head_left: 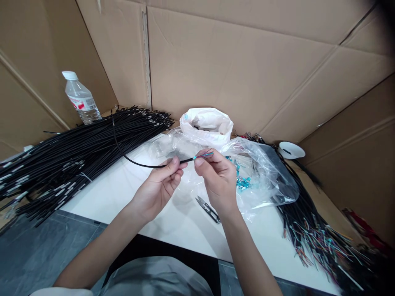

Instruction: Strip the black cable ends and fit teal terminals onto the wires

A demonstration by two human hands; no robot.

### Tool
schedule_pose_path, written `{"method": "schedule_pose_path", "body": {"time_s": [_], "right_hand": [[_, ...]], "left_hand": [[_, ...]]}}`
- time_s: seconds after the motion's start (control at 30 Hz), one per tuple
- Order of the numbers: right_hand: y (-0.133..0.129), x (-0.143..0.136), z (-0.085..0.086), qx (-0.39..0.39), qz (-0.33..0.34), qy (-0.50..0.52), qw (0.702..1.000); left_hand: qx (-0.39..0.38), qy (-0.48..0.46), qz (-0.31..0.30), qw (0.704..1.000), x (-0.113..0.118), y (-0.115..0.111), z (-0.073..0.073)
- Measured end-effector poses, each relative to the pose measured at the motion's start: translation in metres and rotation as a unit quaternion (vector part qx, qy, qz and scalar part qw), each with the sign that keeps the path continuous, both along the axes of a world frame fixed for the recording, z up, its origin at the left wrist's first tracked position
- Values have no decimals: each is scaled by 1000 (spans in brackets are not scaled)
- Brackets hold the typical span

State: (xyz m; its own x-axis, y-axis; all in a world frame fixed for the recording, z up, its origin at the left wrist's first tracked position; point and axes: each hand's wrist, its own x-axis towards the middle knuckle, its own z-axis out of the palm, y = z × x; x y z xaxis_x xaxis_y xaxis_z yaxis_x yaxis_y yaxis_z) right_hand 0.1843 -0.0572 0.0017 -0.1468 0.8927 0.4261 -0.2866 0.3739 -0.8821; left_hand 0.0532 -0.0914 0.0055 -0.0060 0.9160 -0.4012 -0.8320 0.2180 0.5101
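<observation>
A thin black cable (138, 165) curves from the left pile to my hands over the white table (185, 230). My left hand (163, 183) pinches it between thumb and fingers near its end. Thin coloured wires (205, 155) come out of that end, just past a small light-blue spot. My right hand (217, 176) is closed at the cable's end, thumb and forefinger pressed around the wires. Small snips (208, 209) lie on the table below my right hand. Small blue pieces (242, 181) rest on clear plastic to the right of it.
Black cables (70, 152) are piled at the left by a water bottle (82, 98). Behind my hands stands a white bag (206, 123). Clear plastic (271, 172), a white bowl (291, 150) and cables with bared coloured wires (321, 238) are at the right. Cardboard walls (240, 61) enclose the table.
</observation>
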Motion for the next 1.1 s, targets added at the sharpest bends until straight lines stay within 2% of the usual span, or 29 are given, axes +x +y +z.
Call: {"method": "schedule_pose_path", "body": {"time_s": [0.17, 0.3, 0.4, 0.5, 0.63, 0.7, 0.8, 0.93, 1.03, 1.1], "right_hand": [[-3, -1, -1, 7, -57, -38, 998], [-3, 1, -4, -3, -52, -39, 998], [-1, 9, -5, -29, -47, -42, 998], [0, 25, -13, -32, -80, -94, 992], [-4, 50, -25, 52, -192, -212, 957], [-7, 58, -22, 121, -216, -253, 935], [-8, 59, -7, 207, -151, -342, 904], [-4, 53, 15, 254, -52, -435, 862], [1, 50, 21, 280, -20, -468, 838], [4, 49, 20, 316, -24, -483, 816]], "left_hand": [[83, 51, -1, 995, -5, 12, -14], [118, 89, -3, 989, -7, 15, -16], [174, 148, 11, 973, -11, 16, -17], [218, 230, 28, 948, -18, 18, -19], [233, 305, 26, 923, -25, 18, -22], [235, 328, 17, 915, -25, 18, -22], [237, 358, 10, 903, -24, 16, -22], [239, 390, -4, 889, -23, 15, -19], [233, 401, -4, 886, -23, 14, -19], [223, 406, -8, 886, -23, 14, -19]]}}
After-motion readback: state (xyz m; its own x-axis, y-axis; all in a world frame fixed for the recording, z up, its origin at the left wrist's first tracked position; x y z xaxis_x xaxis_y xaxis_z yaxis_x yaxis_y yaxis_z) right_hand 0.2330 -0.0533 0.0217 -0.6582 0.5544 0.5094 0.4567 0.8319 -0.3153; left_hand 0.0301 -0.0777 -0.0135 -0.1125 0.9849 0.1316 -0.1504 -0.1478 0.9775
